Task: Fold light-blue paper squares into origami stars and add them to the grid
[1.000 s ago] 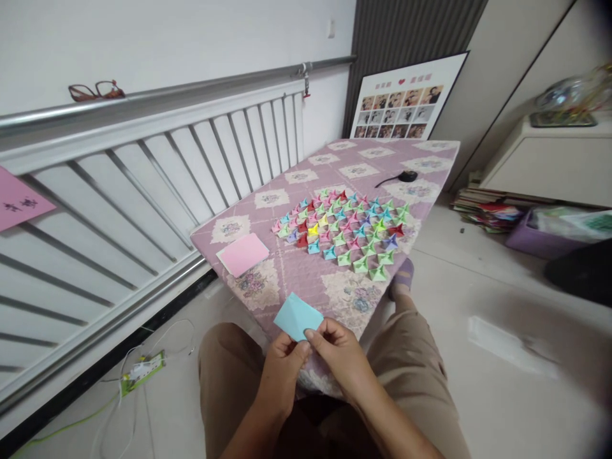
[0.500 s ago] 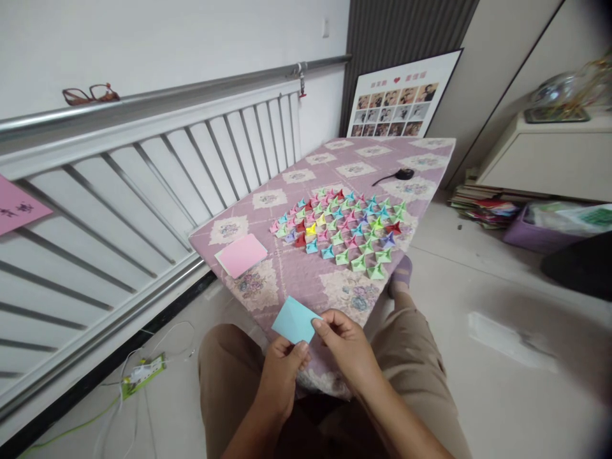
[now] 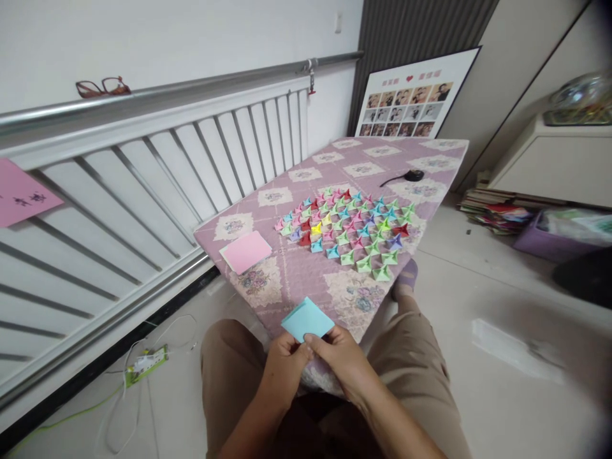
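Light-blue paper, folded with its layers slightly parted at the left corner, is held over the near end of the worktop, between the person's two hands. The left hand grips its lower edge with the thumb on top and the fingers curled beneath. The right hand pinches the near right part of the same sheet, its thumb laid on the upper face and its fingers bent under the paper. Both hands are nearly closed, and the two thumb tips meet or almost meet at the paper's near corner.

Beyond the paper, many small folded paper pieces stand close together in slanting rows; they are green, pink, blue, red, yellow and purple, with most of the green ones towards the right and the near side. To the left of these rows, near the worktop's left edge, lies a stack of flat paper with a pink sheet on top and paler edges showing under it. A black round object with a thin dark strip reaching out to its left rests farther back, near the right edge.

A patterned mauve cloth with pale floral patches covers the worktop. Along the left side runs a white radiator, and a pair of glasses sits on the metal pipe above it. A photo board leans behind the far end.
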A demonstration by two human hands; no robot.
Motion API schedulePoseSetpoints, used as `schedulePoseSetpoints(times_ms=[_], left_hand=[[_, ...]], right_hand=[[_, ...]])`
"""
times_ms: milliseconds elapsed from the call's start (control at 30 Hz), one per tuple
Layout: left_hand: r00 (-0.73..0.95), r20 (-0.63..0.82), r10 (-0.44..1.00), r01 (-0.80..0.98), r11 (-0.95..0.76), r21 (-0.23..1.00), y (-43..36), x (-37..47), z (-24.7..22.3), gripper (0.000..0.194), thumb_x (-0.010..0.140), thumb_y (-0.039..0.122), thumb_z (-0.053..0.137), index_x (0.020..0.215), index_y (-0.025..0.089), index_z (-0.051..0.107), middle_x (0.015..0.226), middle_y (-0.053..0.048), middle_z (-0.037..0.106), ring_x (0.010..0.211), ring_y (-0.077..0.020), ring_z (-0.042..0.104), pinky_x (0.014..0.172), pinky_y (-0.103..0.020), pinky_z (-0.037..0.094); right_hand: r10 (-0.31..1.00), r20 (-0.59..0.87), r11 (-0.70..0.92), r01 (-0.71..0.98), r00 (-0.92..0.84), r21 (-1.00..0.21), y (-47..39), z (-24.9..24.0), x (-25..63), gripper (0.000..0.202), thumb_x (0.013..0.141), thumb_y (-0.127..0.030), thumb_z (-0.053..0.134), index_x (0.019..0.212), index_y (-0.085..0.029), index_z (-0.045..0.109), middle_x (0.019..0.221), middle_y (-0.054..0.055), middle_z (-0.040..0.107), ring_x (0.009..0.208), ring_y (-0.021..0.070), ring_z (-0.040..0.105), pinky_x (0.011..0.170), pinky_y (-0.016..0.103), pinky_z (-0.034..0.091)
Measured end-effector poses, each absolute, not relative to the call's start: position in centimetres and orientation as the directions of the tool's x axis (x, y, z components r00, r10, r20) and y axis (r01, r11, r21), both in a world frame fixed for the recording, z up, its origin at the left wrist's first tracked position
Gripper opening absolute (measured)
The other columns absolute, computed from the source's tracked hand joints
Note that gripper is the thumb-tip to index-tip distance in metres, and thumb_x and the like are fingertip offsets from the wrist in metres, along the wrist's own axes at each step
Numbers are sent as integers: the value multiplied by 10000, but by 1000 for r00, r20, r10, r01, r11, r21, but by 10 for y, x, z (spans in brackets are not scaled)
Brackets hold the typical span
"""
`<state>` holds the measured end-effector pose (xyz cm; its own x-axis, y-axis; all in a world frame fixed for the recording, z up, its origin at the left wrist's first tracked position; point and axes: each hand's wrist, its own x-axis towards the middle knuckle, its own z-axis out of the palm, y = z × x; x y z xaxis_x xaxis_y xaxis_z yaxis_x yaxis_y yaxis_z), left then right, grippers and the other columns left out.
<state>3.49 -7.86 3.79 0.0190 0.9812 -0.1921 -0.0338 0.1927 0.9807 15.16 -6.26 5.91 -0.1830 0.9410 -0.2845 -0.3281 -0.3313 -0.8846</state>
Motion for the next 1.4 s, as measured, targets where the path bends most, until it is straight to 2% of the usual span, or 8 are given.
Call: schedulePoseSetpoints(times_ms=[200,400,633,800,1067,1233,1400], left_hand=[[70,-168,983,69,163,984,-78,29,43,106,740,224,571,696,131,595,616,26,532,601,-108,434,596,-225,348],[112,-193,975,166,173,971,-80,25,48,118,740,236,560,684,134,580,607,20,517,589,-109,434,589,-226,344],[167,-208,964,203,172,964,-81,21,47,113,744,215,553,735,125,619,659,6,571,612,-119,464,605,-233,358],[208,-201,957,182,164,970,-81,19,46,122,756,234,551,749,137,624,682,1,577,637,-129,476,628,-237,364],[175,-240,955,228,197,953,-80,20,51,158,777,275,534,675,156,543,624,9,526,604,-126,452,601,-240,341],[180,-256,950,267,203,942,-80,18,45,174,778,288,527,661,160,520,604,22,495,589,-118,426,576,-232,318],[125,-289,949,304,241,922,-77,18,39,207,767,296,533,608,173,484,581,26,508,570,-116,435,574,-232,317]], right_hand=[[946,-317,-320,-355,-71,-878,-65,54,148,234,601,-328,758,713,-156,645,658,-7,622,604,116,504,615,257,413],[933,-356,-350,-368,-54,-862,-60,52,156,271,612,-375,762,720,-174,615,587,-41,567,540,97,467,548,233,390],[945,-247,-280,-143,-214,-949,-54,66,172,259,620,-352,742,788,-171,663,703,-18,621,634,113,510,620,239,418],[942,-230,-243,-25,-242,-970,-52,63,173,189,645,-335,701,730,-172,657,611,-36,576,563,101,456,550,232,385],[951,-246,-266,-93,-187,-959,-49,59,177,266,658,-408,711,731,-165,633,644,-23,582,577,102,468,554,236,394],[964,-233,-247,-104,-131,-963,-42,52,183,352,663,-481,706,630,-183,522,548,-65,466,498,75,378,481,214,311],[965,-242,-251,-89,-105,-964,-38,46,183,424,702,-575,632,617,-194,468,518,-77,392,482,74,320,475,216,271]])
